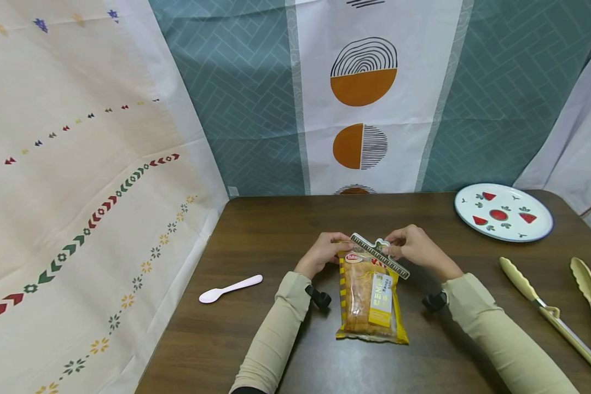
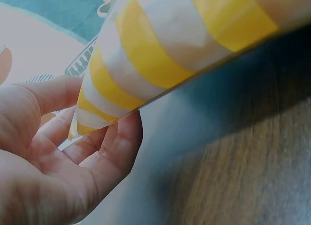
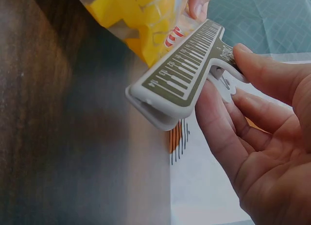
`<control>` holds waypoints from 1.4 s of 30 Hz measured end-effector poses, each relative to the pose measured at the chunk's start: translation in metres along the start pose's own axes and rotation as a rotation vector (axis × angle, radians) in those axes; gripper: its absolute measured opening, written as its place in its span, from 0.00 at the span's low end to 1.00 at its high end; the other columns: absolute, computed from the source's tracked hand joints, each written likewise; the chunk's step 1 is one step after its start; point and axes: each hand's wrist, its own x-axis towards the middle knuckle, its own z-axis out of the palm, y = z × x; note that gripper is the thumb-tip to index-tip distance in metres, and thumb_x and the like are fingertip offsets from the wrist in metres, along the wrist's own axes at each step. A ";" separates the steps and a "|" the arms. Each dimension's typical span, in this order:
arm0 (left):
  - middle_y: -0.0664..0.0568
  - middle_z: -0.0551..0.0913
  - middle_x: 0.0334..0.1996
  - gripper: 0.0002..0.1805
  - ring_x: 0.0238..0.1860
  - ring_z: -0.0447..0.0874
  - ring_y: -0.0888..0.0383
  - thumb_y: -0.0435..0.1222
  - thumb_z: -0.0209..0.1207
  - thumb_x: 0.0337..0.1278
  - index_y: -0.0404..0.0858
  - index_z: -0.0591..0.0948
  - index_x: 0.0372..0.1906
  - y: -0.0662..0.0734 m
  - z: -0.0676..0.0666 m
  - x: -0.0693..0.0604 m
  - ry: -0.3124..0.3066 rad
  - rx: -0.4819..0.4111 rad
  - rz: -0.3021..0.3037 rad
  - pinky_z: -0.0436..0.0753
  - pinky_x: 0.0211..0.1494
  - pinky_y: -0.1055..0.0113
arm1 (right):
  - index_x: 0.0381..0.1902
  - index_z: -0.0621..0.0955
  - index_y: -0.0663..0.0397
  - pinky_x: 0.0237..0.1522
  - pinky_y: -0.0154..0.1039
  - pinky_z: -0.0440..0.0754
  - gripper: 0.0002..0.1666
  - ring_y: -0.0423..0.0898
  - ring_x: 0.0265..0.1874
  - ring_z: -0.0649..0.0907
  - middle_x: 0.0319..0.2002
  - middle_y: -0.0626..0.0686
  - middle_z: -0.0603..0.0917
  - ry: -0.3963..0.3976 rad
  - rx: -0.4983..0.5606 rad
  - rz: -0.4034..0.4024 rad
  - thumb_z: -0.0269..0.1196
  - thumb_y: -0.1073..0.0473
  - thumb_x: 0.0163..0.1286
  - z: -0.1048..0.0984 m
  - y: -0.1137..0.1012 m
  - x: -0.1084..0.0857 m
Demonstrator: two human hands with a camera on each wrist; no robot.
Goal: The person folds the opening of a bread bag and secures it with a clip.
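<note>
A clear and yellow bag of bread [image 1: 359, 290] lies on the table, its upper end raised a little. My left hand [image 1: 325, 253] pinches the bag's upper left corner; in the left wrist view the thumb and fingers lie either side of the yellow-striped edge [image 2: 141, 50]. My right hand [image 1: 416, 247] pinches the handle of a long bag clip [image 1: 380, 256] printed with piano keys. The clip slants across the bag's top. In the right wrist view the clip's near end [image 3: 165, 91] extends past the bag's edge; whether its jaws grip the plastic I cannot tell.
A pale pink spoon [image 1: 241, 284] lies to the left on the brown wooden table [image 1: 276, 219]. At the back right is a plate [image 1: 532, 205] with watermelon pictures. Gold-tipped tongs [image 1: 542, 306] lie spread at the right edge. Patterned cloths hang behind and at the left.
</note>
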 end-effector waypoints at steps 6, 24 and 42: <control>0.48 0.85 0.39 0.09 0.34 0.83 0.56 0.35 0.65 0.66 0.34 0.87 0.46 -0.001 -0.001 0.000 0.007 0.038 0.029 0.84 0.34 0.60 | 0.48 0.82 0.77 0.34 0.45 0.87 0.17 0.50 0.28 0.87 0.32 0.57 0.86 -0.015 0.012 0.014 0.67 0.65 0.69 0.002 0.004 0.002; 0.49 0.85 0.36 0.07 0.31 0.82 0.57 0.33 0.65 0.66 0.33 0.89 0.42 -0.004 0.001 -0.008 0.046 0.196 0.047 0.84 0.34 0.64 | 0.45 0.84 0.75 0.32 0.43 0.86 0.14 0.48 0.28 0.86 0.31 0.56 0.87 -0.046 0.015 0.049 0.68 0.66 0.68 0.011 0.016 0.001; 0.52 0.87 0.29 0.02 0.26 0.76 0.62 0.29 0.68 0.60 0.35 0.90 0.35 -0.002 0.000 -0.004 0.109 0.473 0.132 0.76 0.28 0.71 | 0.39 0.88 0.66 0.28 0.41 0.84 0.06 0.45 0.24 0.83 0.28 0.52 0.88 0.007 -0.145 0.047 0.68 0.67 0.67 0.020 0.014 0.001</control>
